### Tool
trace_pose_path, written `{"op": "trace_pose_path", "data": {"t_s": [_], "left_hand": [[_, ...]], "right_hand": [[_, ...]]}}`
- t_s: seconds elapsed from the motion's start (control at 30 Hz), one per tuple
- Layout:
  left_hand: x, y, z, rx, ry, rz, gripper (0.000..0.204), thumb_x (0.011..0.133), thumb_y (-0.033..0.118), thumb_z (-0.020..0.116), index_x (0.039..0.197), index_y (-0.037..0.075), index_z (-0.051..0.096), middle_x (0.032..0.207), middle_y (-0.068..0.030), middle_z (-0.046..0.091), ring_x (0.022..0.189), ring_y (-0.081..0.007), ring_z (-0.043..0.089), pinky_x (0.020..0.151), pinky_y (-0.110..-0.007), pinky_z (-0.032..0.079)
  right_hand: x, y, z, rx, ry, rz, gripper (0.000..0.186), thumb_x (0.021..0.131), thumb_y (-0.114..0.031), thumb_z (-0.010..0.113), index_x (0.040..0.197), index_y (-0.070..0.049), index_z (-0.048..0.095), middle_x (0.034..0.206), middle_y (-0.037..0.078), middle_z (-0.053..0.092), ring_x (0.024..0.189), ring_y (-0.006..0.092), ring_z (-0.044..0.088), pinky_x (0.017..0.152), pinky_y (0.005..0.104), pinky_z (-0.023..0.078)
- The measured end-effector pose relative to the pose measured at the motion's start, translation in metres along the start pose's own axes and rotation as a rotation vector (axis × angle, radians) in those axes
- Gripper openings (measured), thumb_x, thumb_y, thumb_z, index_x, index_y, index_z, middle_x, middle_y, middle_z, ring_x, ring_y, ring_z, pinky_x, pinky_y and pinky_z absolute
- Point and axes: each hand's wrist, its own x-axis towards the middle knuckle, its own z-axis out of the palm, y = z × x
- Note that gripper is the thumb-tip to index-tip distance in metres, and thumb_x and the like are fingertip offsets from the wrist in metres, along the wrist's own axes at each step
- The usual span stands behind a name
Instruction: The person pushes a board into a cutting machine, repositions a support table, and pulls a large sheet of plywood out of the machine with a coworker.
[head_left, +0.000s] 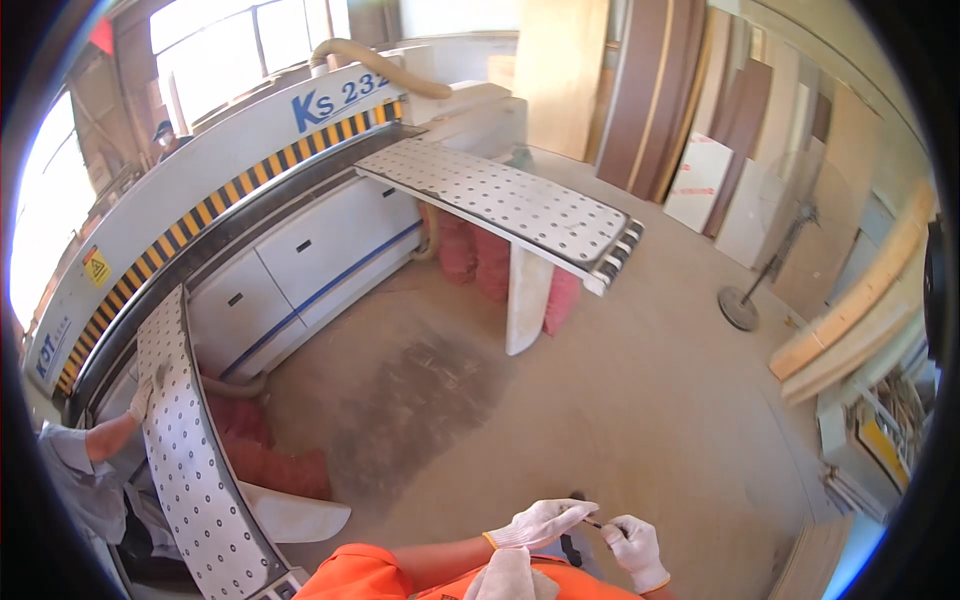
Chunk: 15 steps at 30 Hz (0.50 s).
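Note:
At the lower edge my left hand point(540, 523) and my right hand point(634, 550), both in white gloves with yellow cuffs, are closed on a thin dark pen-like object point(592, 523), one at each end. My left hand is stretched rightward, fingertips pinched on it; my right hand grips it from the right. A pale cloth point(510, 578) lies against my orange clothing point(355, 575) below my hands. My shoe shows partly behind them.
A panel saw point(320, 240) has two perforated tables point(490, 190) point(180, 400), red sacks point(280, 470) beneath. A co-worker's gloved hand point(145, 400) touches the left table; another person point(168, 140) stands behind the machine. Boards point(560, 80) lean along the right, near a stand point(738, 308).

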Motion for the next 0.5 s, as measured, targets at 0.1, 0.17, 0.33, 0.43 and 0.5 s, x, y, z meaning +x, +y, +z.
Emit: {"op": "trace_pose_path", "data": {"t_s": [0.1,0.17,0.33,0.43,0.5], "left_hand": [[0.048,0.011,-0.031,-0.151,0.153,0.008,0.046,0.113,0.042,0.049,0.145,0.015,0.068,0.14,-0.0017,0.072,0.13,-0.0161,0.063,0.117,-0.031,0.042],[0.068,0.029,-0.053,-0.201,0.3,0.067,0.044,0.112,0.035,0.052,0.144,0.009,0.068,0.137,-0.004,0.073,0.13,-0.0175,0.065,0.117,-0.032,0.043],[0.083,0.034,-0.096,-0.88,0.839,0.331,0.043,0.114,0.023,0.047,0.146,-0.005,0.056,0.115,-0.0199,0.077,0.108,-0.0254,0.073,0.103,-0.038,0.056],[0.085,-0.002,-0.117,-0.843,1.105,0.324,0.042,0.113,0.026,0.05,0.142,-0.003,0.058,0.093,-0.0183,0.075,0.088,-0.0264,0.074,0.089,-0.04,0.06],[0.103,-0.028,-0.131,-0.872,1.23,0.285,0.041,0.113,0.026,0.05,0.142,-0.003,0.058,0.087,-0.0156,0.073,0.082,-0.0246,0.073,0.085,-0.04,0.061]], "right_hand": [[0.092,-0.024,-0.016,-0.052,-0.15,-0.155,0.023,0.094,-0.024,0.074,0.099,-0.003,0.08,0.087,0.014,0.078,0.081,0.025,0.076,0.075,0.036,0.058],[0.155,-0.032,-0.016,-0.063,-0.207,-0.249,0.023,0.094,-0.022,0.074,0.101,-0.001,0.079,0.089,0.014,0.078,0.083,0.0214,0.074,0.077,0.0345,0.058],[0.299,-0.098,-0.038,-0.17,-0.496,-0.348,0.034,0.096,-0.022,0.075,0.123,0.0,0.074,0.111,0.016,0.08,0.1,0.0212,0.076,0.091,0.0341,0.059],[0.371,-0.146,-0.03,-0.146,-0.598,-0.449,0.035,0.097,-0.021,0.075,0.123,0.001,0.073,0.109,0.014,0.079,0.097,0.0182,0.075,0.088,0.0317,0.059],[0.413,-0.168,-0.015,-0.185,-0.608,-0.47,0.034,0.096,-0.02,0.075,0.123,0.001,0.073,0.107,0.014,0.079,0.096,0.0182,0.075,0.088,0.0314,0.059]]}}
